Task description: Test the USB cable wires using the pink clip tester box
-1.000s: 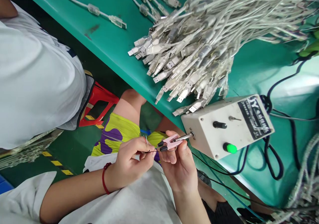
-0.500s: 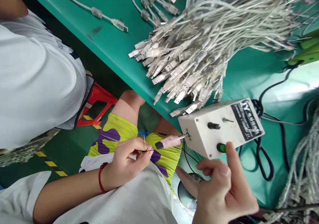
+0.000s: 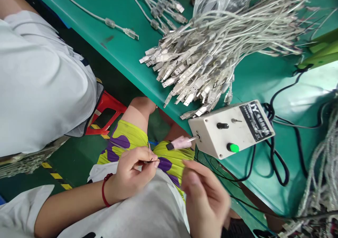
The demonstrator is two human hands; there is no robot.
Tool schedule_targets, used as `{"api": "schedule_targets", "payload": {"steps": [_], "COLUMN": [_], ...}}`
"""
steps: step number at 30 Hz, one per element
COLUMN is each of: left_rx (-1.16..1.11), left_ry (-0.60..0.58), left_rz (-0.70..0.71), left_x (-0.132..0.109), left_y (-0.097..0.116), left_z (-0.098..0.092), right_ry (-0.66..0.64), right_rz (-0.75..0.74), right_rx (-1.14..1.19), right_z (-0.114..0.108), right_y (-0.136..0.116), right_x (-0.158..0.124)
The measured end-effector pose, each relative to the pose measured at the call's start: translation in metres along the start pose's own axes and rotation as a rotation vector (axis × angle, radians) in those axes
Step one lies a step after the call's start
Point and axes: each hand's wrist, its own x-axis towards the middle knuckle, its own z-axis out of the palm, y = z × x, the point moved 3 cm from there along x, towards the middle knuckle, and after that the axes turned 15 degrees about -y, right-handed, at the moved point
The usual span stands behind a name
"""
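My left hand (image 3: 137,169), with a red bracelet at the wrist, pinches thin wires (image 3: 150,147) between thumb and forefinger. A dark strand sticks out past the fingertips, and pale and red ends rise above them. Slightly blurred, my right hand (image 3: 204,199) is half curled below the machine box, thumb and forefinger apart, with nothing seen in it. The white machine box (image 3: 211,132) has a green button (image 3: 233,147), a black knob (image 3: 222,126) and a small toggle switch (image 3: 236,120). From its end juts a metal shaft with a pink-wrapped, black-tipped sleeve (image 3: 181,142), close to my left fingertips.
A big heap of clear USB cables (image 3: 195,65) lies on the green table (image 3: 118,54) beside the box. One single cable (image 3: 111,23) lies apart. More cables (image 3: 320,167) are at the right. Black cords (image 3: 285,179) run behind the box. A co-worker in white (image 3: 44,79) sits at the left.
My right hand has left the green button, moving down and left towards my left hand. The button now looks brighter green. My left hand keeps its pinch on the wires.
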Motion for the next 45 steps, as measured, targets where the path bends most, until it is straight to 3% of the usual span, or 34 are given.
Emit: {"api": "schedule_targets", "payload": {"steps": [3,6,14,23,26,30,38,45], "left_rx": [0.065,0.091,0.028,0.01,0.004,-0.012,-0.049,-0.079], "left_ry": [-0.09,-0.142,-0.198,-0.285,-0.234,-0.145,-0.071,-0.087], "left_rz": [0.079,0.148,0.1,0.092,0.028,-0.051,-0.114,-0.112], "left_x": [0.006,0.007,0.0,0.004,0.003,0.002,0.011,0.016], "left_y": [0.01,0.014,0.01,0.01,0.004,-0.003,-0.01,-0.013], "left_z": [0.002,0.004,0.004,0.004,0.003,0.002,0.0,0.002], "right_ry": [-0.133,-0.192,-0.231,-0.223,-0.158,-0.084,-0.237,-0.2], "right_rz": [0.08,0.136,0.171,0.178,0.139,0.142,0.046,0.027], "right_rx": [0.139,0.256,0.406,0.322,0.29,0.49,0.648,0.679], "right_z": [0.041,0.057,0.06,0.058,0.053,0.049,0.052,0.057], "right_y": [0.005,0.005,0.008,0.012,0.011,0.005,0.011,0.012], "right_x": [0.017,0.025,0.025,0.031,0.039,0.053,0.076,0.081]}}
